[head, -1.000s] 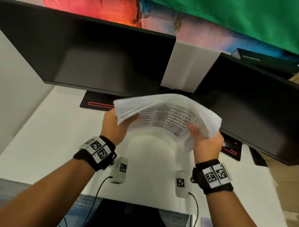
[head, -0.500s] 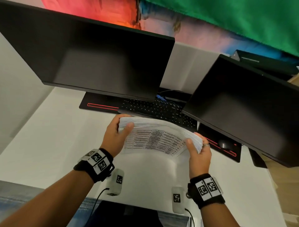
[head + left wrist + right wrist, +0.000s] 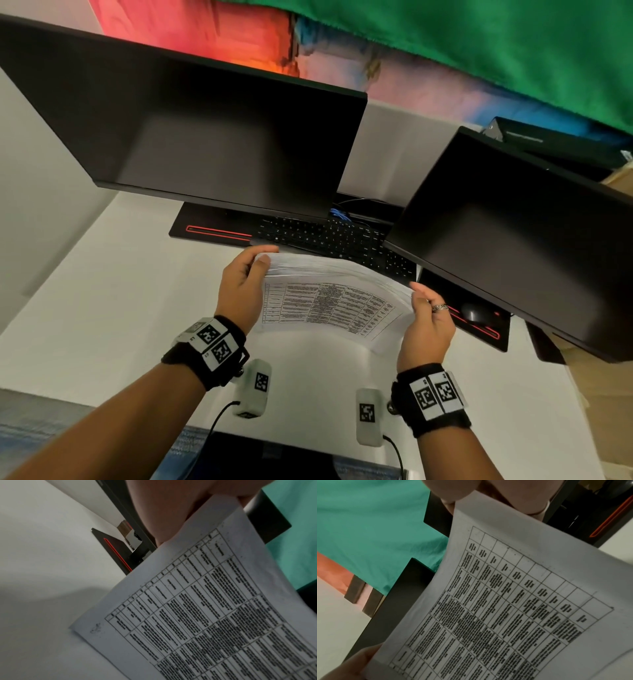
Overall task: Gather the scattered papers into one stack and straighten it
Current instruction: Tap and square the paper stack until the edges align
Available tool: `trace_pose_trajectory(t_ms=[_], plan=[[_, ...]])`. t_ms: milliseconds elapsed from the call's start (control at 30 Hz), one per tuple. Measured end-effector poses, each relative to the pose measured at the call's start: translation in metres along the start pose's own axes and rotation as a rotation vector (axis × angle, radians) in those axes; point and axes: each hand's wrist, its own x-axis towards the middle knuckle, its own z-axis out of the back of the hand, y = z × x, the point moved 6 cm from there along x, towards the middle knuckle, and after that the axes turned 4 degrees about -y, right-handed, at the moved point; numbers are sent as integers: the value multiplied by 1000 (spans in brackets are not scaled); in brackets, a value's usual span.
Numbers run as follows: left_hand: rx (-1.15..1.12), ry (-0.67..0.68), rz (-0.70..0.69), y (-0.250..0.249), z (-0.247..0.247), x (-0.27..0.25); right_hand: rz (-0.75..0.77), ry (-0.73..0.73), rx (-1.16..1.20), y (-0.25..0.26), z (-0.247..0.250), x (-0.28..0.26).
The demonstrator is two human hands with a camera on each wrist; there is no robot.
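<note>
A stack of white papers (image 3: 329, 301) with a printed table on its near face stands on its lower edge on the white desk (image 3: 102, 308), leaning toward me. My left hand (image 3: 251, 274) grips its left side, thumb on the near face and fingers behind. My right hand (image 3: 424, 308) grips its right side the same way. The left wrist view shows the table sheet (image 3: 197, 608) close up, with my left hand (image 3: 171, 513) at its top. Seen from the right wrist, the same sheet (image 3: 513, 601) fills the frame under my right hand (image 3: 488, 492).
A black keyboard (image 3: 335, 240) lies on a black desk mat (image 3: 212, 229) with red trim just behind the papers. Two dark monitors (image 3: 191, 137) (image 3: 520, 233) overhang the desk. A black mouse (image 3: 474, 311) sits at the right under the right monitor.
The stack has come down from mid-air in front of the monitors to stand on the desk. Both hands came down with it and keep hold of its sides.
</note>
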Motion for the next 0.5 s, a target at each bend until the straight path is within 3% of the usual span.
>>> trace_pose_trajectory(t_ms=[200, 367, 500], plan=[[17, 61, -60, -1, 2, -3, 34, 19, 4, 1, 1, -4], [-44, 62, -16, -4, 2, -5, 64, -28, -25, -1, 4, -4], [-88, 240, -45, -1, 1, -7, 71, 24, 28, 0, 6, -4]])
